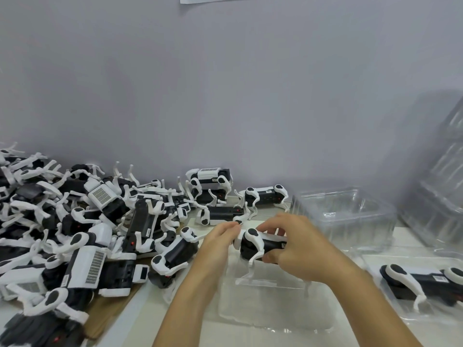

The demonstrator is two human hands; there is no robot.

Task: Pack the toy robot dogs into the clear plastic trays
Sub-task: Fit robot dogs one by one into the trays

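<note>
I hold a black-and-white toy robot dog [255, 244] just above a clear plastic tray [273, 304] lying in front of me. My right hand [298, 249] grips the dog's body from the right, fingers curled over its back and thumb under it. My left hand [220, 236] pinches the dog's white front end. One white leg hangs down toward the tray. Another dog [423, 281] lies in a second clear tray [390, 311] at the right.
A big heap of loose robot dogs [82, 234] covers the left of the table, and a few more [265, 196] stand against the wall. A stack of empty clear trays [343, 211] sits behind my right hand, a taller stack [441, 186] at far right.
</note>
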